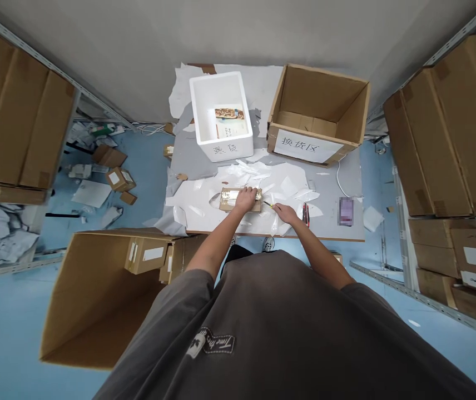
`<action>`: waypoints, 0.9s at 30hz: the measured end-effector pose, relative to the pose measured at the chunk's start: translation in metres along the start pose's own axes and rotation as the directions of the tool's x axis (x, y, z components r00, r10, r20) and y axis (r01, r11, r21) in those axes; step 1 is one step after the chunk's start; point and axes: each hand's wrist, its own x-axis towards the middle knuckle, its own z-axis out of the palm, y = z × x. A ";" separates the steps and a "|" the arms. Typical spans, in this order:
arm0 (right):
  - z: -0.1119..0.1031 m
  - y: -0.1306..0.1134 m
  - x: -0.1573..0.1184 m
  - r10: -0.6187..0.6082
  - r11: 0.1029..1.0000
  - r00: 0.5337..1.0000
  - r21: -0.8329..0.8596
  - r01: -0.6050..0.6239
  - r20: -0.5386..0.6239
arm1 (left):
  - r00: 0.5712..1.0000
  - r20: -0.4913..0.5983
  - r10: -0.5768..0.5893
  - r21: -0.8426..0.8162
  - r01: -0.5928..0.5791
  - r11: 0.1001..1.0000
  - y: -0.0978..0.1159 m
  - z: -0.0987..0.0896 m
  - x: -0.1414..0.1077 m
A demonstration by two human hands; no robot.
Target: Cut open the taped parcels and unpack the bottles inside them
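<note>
A small cardboard box [224, 201] with clear or shiny tape on its top lies near the front edge of the table. My left hand [245, 198] grips it from above, over its right part. Just right of the box, my right hand [286, 213] is closed around a box cutter [268, 204]. Its yellowish tip points left at the box's right end; whether the blade touches the cardboard I cannot tell. Torn white wrapping scraps [254, 172] lie around and behind the box. Red and black tools [306, 214] lie to the right of my right hand.
At the back stand a white foam box [225, 151] holding printed packets and an open carton [305, 145] with a handwritten label. A blurred purple item [345, 211] lies at right. One big carton [96, 289] stands on the floor at left; loaded shelves [405, 244] flank both sides.
</note>
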 end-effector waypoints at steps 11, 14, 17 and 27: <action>-0.013 -0.022 0.023 -0.145 0.943 0.989 -0.302 0.144 0.018 | 0.991 -0.047 0.123 -0.014 -0.124 0.992 -0.026 0.035 -0.010; -0.014 -0.023 0.025 -0.174 0.923 0.985 -0.344 0.169 0.016 | 0.992 -0.072 0.103 -0.028 -0.106 0.994 -0.022 0.045 -0.015; -0.011 -0.024 0.023 -0.188 0.903 0.982 -0.391 0.177 0.011 | 0.992 -0.107 0.072 -0.048 -0.077 0.996 -0.017 0.055 -0.020; -0.008 -0.019 0.025 -0.198 0.885 0.980 -0.428 0.183 0.009 | 0.986 -0.166 0.019 -0.131 -0.042 0.990 -0.014 0.070 -0.021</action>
